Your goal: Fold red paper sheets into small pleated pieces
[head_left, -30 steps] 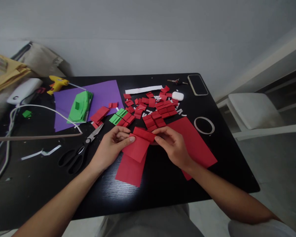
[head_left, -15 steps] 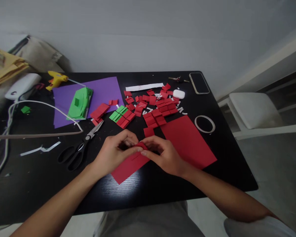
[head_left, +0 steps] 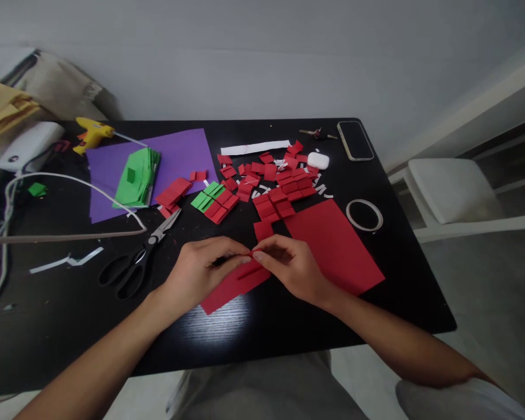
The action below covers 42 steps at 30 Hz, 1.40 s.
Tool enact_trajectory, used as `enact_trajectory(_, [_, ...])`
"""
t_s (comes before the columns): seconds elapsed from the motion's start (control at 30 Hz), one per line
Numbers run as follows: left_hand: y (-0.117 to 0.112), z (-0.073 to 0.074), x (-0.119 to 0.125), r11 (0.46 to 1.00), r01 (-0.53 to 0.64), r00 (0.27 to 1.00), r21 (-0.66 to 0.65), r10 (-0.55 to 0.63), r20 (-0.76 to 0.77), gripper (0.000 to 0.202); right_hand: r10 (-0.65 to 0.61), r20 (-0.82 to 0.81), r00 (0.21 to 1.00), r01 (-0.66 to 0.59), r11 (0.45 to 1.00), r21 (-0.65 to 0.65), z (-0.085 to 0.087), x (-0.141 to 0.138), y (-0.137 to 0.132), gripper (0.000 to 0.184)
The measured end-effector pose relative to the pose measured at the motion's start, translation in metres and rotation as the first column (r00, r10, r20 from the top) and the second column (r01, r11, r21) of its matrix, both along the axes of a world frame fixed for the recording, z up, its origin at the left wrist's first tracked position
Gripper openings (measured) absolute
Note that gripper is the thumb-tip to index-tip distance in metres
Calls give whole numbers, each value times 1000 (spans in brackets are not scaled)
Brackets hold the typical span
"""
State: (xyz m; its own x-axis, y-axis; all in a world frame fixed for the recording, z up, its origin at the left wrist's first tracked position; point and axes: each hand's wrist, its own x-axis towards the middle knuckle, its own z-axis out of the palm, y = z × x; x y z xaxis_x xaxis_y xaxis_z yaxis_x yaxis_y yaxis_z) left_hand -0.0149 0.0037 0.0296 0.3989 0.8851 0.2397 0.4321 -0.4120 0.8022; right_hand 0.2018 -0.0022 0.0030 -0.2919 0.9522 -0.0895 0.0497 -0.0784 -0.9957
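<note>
A folded red paper strip [head_left: 234, 284] lies near the front of the black table [head_left: 289, 326]. My left hand [head_left: 201, 269] pinches its upper edge from the left. My right hand [head_left: 289, 265] pinches the same edge from the right, fingertips of both hands meeting at the fold. A larger red sheet [head_left: 332, 245] lies flat just right of my right hand. Behind my hands sits a heap of several small folded red pieces [head_left: 275, 186], with a few green pieces [head_left: 207, 196] among them.
Black-handled scissors [head_left: 135, 262] lie left of my left hand. A purple sheet [head_left: 157, 157] carries a green paper stack [head_left: 135, 178]. A yellow glue gun [head_left: 90, 133], white cable [head_left: 70, 181], tape ring [head_left: 364, 214], phone [head_left: 355, 140], earbud case [head_left: 318, 160] and white stool [head_left: 450, 186] surround.
The red sheet was held open and wide a second ago; both hands have folded it down into a narrow strip and now pinch its crease together.
</note>
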Motion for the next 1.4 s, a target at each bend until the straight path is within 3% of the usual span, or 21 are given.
enact_trajectory(0.23, [-1, -4, -5, 992, -79, 997, -101, 79, -8, 26, -43, -31, 999, 43, 999, 1, 2, 2, -1, 8])
enact_trajectory(0.37, [-3, 0, -4, 991, -89, 996, -103, 90, 0, 24, -42, -48, 998, 43, 999, 19, 3, 2, -2, 8])
enact_trajectory(0.53, [-4, 7, -2, 1000, -26, 1000, -2, 26, -1, 8, -58, -61, 996, 60, 998, 20, 3, 2, -2, 8])
enact_trajectory(0.77, [-3, 6, -4, 999, 24, 1000, 34, -23, -17, 8, -70, -72, 995, 70, 998, -9, 6, 3, -2, 6])
enact_trajectory(1.13, [-3, 10, -3, 997, -21, 1000, -71, 21, -3, 8, -40, -62, 997, 37, 998, -56, 11, 6, 3, 9])
enact_trajectory(1.23, [-2, 8, -3, 990, -65, 997, -126, 69, 26, 7, -8, -58, 998, 4, 998, -66, 9, 7, 4, 17])
enact_trajectory(1.4, [0, 4, -3, 959, -143, 984, -243, 165, 70, 8, -14, -38, 999, 12, 998, -58, 4, 7, 5, 11])
